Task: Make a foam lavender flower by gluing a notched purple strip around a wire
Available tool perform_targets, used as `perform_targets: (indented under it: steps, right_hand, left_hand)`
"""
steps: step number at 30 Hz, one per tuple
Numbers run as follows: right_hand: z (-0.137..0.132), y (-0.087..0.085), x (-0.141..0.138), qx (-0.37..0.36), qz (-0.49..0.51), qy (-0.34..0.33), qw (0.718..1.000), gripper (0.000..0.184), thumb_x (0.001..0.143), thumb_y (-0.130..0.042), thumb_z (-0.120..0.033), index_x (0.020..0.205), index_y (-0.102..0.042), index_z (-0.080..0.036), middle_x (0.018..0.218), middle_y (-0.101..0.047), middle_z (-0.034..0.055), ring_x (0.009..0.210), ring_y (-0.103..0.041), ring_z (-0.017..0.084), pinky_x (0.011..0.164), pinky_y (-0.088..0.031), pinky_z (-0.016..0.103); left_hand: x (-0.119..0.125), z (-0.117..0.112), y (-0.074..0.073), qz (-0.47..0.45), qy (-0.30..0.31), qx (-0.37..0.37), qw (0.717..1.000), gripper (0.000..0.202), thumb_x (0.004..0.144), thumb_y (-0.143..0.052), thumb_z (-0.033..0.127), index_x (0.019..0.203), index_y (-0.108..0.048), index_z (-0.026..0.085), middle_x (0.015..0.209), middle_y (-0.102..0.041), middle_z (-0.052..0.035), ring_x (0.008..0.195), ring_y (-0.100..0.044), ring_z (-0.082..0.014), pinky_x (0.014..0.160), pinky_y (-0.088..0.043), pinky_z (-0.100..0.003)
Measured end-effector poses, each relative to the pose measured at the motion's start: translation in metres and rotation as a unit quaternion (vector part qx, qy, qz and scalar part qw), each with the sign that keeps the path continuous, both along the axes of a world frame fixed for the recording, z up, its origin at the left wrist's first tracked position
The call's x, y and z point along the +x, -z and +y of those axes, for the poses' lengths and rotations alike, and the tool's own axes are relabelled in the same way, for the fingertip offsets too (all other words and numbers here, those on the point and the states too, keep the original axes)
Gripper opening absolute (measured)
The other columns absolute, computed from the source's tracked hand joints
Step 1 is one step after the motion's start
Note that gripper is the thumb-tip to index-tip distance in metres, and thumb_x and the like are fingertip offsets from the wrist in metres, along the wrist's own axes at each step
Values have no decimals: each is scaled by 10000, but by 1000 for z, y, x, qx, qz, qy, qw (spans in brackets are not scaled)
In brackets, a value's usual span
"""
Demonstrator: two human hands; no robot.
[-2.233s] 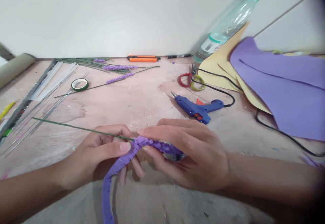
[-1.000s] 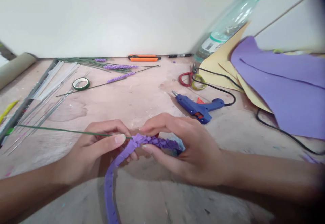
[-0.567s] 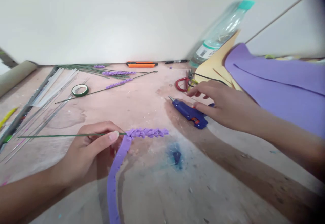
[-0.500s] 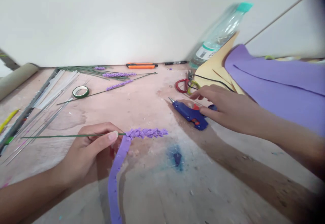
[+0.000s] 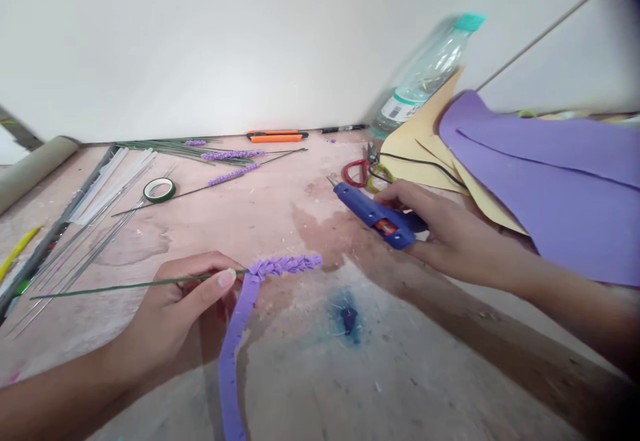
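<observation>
Pinched between the thumb and fingers of my left hand (image 5: 185,301) is a thin green stem (image 5: 115,288). At the stem's right end sits a purple foam flower spike (image 5: 287,265), and from its base a long purple foam strip (image 5: 233,361) hangs down toward me. My right hand (image 5: 425,221) is closed round the handle of a blue glue gun (image 5: 375,214), whose metal nozzle points up and left. Part of the gun's handle is hidden by my fingers. Red and yellow-handled scissors (image 5: 356,172) lie just behind the gun.
Finished purple flower stems (image 5: 234,174), green tape (image 5: 159,190), clear glue sticks (image 5: 107,184) and wires lie at the left. An orange cutter (image 5: 277,136) rests by the wall. Purple foam sheets (image 5: 550,188) and a bottle (image 5: 425,81) stand at the right.
My right hand has taken hold of the glue gun, which lay on the table, and has raised it slightly. The stem in my left hand has tilted a little.
</observation>
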State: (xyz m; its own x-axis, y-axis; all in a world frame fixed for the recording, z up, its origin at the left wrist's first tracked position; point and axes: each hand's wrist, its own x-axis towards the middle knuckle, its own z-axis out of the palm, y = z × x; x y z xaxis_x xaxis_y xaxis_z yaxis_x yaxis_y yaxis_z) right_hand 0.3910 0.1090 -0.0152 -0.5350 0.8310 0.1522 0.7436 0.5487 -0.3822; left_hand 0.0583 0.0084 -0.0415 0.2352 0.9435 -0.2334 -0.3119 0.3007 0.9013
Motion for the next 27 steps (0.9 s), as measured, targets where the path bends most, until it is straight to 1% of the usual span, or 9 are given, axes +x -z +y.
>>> perform_targets:
  steps: [2, 4, 8, 10, 14, 17, 20, 24, 27]
  right_hand:
    - [-14, -1, -18, 51, 88, -16, 995, 132, 879, -601, -266, 992, -546, -224, 884, -568, 36, 760, -533, 212, 683, -418, 354]
    - [-30, -2, -35, 71, 174, -36, 982, 44, 905, -562, -268, 901, -539, -231, 885, -544, 33, 779, -524, 213, 697, -417, 359]
    - [-56, 2, -62, 28, 264, -115, 957, 29, 862, -571, -237, 885, -570, -221, 892, -566, 54, 791, -555, 216, 660, -447, 352]
    - [-64, 7, -69, 6, 276, -148, 950, 82, 859, -570, -213, 939, -588, -216, 884, -581, 56, 794, -581, 207, 644, -469, 332]
    - [-68, 19, -73, 7, 283, -191, 940, 127, 872, -579, -235, 996, -590, -211, 858, -598, 56, 764, -606, 191, 596, -480, 295]
    - [-68, 23, -72, -9, 268, -171, 948, 81, 903, -573, -280, 947, -591, -214, 837, -587, 51, 740, -592, 181, 591, -480, 287]
    - [-67, 25, -73, -29, 259, -174, 950, 110, 930, -561, -319, 930, -590, -213, 812, -578, 41, 722, -571, 170, 600, -483, 284]
    - [-69, 25, -76, -32, 262, -185, 946, 97, 935, -548, -296, 955, -586, -209, 815, -589, 48, 737, -581, 177, 600, -484, 289]
    - [-65, 20, -73, -37, 264, -173, 948, 62, 905, -559, -266, 922, -586, -213, 803, -598, 49, 706, -588, 180, 581, -484, 294]
  left_hand:
    - [0, 0, 0, -13, 11, -15, 1000, 188, 888, -731, 327, 804, -780, 166, 689, -681, -44, 611, -606, -127, 585, -491, -211]
    - [0, -1, 0, -21, 17, -22, 999, 172, 887, -730, 319, 838, -782, 162, 703, -681, -47, 627, -608, -133, 605, -491, -224]
    - [0, -4, 1, -27, 25, -25, 999, 188, 913, -694, 326, 902, -777, 158, 757, -700, -65, 675, -622, -157, 643, -498, -257]
    - [-1, -5, 2, -8, 28, -16, 999, 205, 929, -673, 338, 914, -770, 158, 774, -698, -70, 676, -616, -162, 628, -488, -261]
    - [-4, -6, 4, 75, 31, 25, 996, 220, 965, -638, 360, 972, -771, 185, 805, -693, -63, 728, -610, -169, 659, -493, -271]
    - [-7, -6, 4, 117, 41, 46, 991, 231, 979, -619, 378, 1006, -772, 206, 861, -712, -67, 812, -633, -195, 754, -519, -307]
    - [-10, -6, 4, 142, 48, 68, 986, 236, 994, -596, 377, 1034, -773, 226, 877, -726, -61, 845, -643, -206, 795, -517, -319]
    - [-10, -7, 4, 182, 47, 102, 977, 233, 1012, -569, 345, 1039, -773, 236, 894, -726, -45, 845, -643, -188, 772, -493, -282]
    - [-6, -7, 3, 182, 9, 91, 979, 222, 1005, -569, 337, 980, -761, 228, 810, -691, -21, 756, -625, -165, 713, -484, -264]
